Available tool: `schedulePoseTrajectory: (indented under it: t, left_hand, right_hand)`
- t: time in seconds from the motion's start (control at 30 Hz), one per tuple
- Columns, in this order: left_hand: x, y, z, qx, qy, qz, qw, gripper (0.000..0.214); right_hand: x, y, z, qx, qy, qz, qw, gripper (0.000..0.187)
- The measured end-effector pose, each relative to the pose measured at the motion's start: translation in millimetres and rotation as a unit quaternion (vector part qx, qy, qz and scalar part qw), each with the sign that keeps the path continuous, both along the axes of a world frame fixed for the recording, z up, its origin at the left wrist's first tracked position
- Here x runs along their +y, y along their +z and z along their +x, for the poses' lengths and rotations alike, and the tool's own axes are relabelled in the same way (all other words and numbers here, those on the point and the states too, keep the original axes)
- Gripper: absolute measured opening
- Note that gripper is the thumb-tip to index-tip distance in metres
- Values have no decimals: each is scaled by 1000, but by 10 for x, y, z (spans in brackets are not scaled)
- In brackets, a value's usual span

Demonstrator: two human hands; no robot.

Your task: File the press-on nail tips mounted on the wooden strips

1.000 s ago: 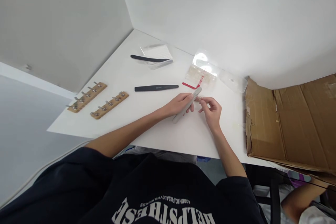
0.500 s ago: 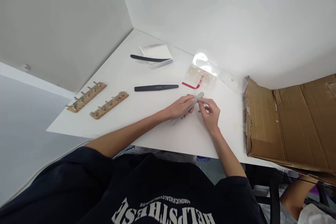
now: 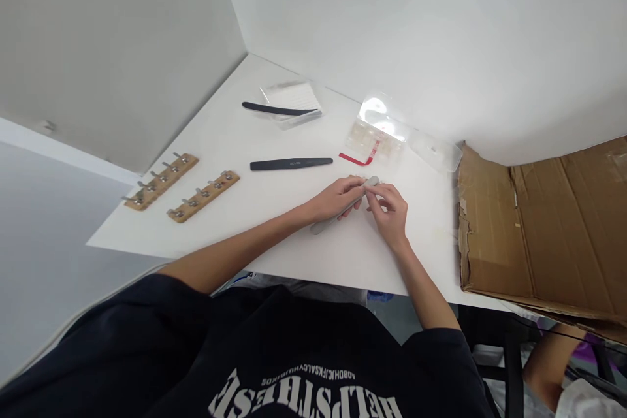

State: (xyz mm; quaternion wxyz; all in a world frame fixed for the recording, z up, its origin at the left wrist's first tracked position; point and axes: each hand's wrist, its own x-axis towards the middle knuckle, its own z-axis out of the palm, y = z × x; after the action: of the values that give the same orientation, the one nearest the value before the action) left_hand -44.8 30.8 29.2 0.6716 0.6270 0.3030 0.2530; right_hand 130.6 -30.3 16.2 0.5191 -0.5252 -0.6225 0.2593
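My left hand [image 3: 336, 200] is closed around a grey nail file [image 3: 322, 226], which slants across it with both rounded ends sticking out. My right hand [image 3: 392, 210] touches the file near its upper end, thumb and index finger pinched together. Anything in that pinch is too small to make out. Beyond the hands lies a black nail file [image 3: 290, 164], flat on the white table [image 3: 284, 196]. A clear plastic case [image 3: 375, 137] holding pale pieces stands past my right hand, and a red strip [image 3: 355, 159] trails from it.
Another black file [image 3: 279, 109] rests over a clear box [image 3: 301, 99] with white contents. Two wooden strips with metal stands [image 3: 161, 181] [image 3: 204, 196] lie at the left. A cardboard box [image 3: 548, 228] is at the right edge. Another person's arm [image 3: 551, 362] shows at lower right.
The grey file has slid down and left through my left hand, so its lower end sticks out further. My right hand has shifted slightly left along with it.
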Motion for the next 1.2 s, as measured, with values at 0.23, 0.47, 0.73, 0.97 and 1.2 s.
schedulePoseTrajectory:
  t: [0.23, 0.47, 0.73, 0.97, 1.2]
  left_hand:
    - [35, -30, -2, -42, -28, -21, 998, 25]
    - [23, 28, -18, -77, -89, -59, 991, 25]
    - [28, -5, -19, -62, -77, -83, 992, 41]
    - [35, -9, -14, -32, -43, -70, 996, 25]
    - [59, -21, -3, -59, -44, -112, 991, 25]
  right_hand:
    - [-10, 77, 4, 100, -10, -60, 993, 41]
    - [80, 71, 92, 188, 105, -166, 962, 36]
    - [77, 37, 99, 197, 113, -165, 960, 32]
    - [74, 67, 85, 193, 105, -173, 960, 31]
    - [79, 91, 100, 212, 115, -200, 950, 33]
